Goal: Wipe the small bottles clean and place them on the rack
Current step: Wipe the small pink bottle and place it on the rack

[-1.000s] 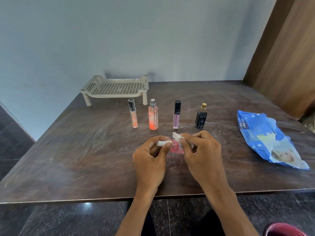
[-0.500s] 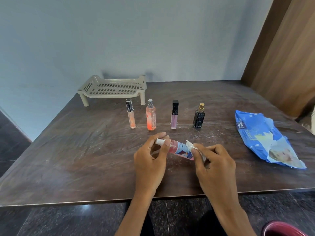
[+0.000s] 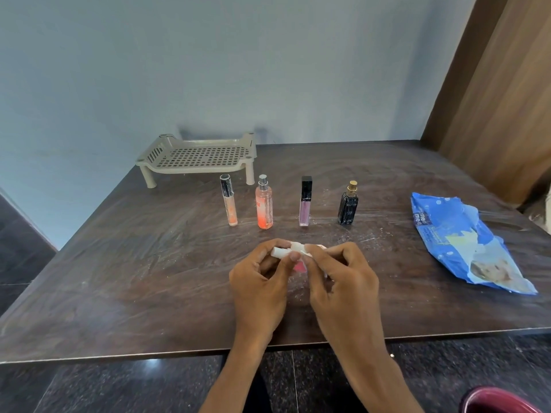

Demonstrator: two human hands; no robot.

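**Head view: one bottle under the wipe, four more in line**

Both hands meet just above the near part of the dark, streaked wooden table (image 3: 143, 263). The left hand (image 3: 259, 281), fingers curled, pinches the capped end of a small pink bottle with a white cap (image 3: 281, 251), which lies crosswise between the two hands. We read that grip as an anchor, so the bottle cannot turn. The right hand (image 3: 343, 278) has its fingers curled round a crumpled white wipe (image 3: 298, 248) pressed onto the bottle's body. Most of the bottle is hidden, and only a patch of pink shows below the fingers. We judge this bottle to be mid-wipe, not finished.

Just beyond the hands four more stand upright in a row, apart from one another. A slim clear tube with a black cap and orange contents (image 3: 229, 201) stands beyond the left hand, with a peach-orange spray bottle with a silver nozzle (image 3: 264, 205) beside it. A lilac square tube with a black cap (image 3: 305, 204) stands straight ahead, and a dark square bottle with a gold cap (image 3: 348, 207) beyond the right hand. Lined up within reach, they look to us like the queue.

Farther off, beyond the left hand, the beige perforated plastic rack (image 3: 196, 170) has no bottle on it yet. A crumpled blue wipes packet (image 3: 465, 242) lies well to the right of the right hand, handy for a fresh sheet.
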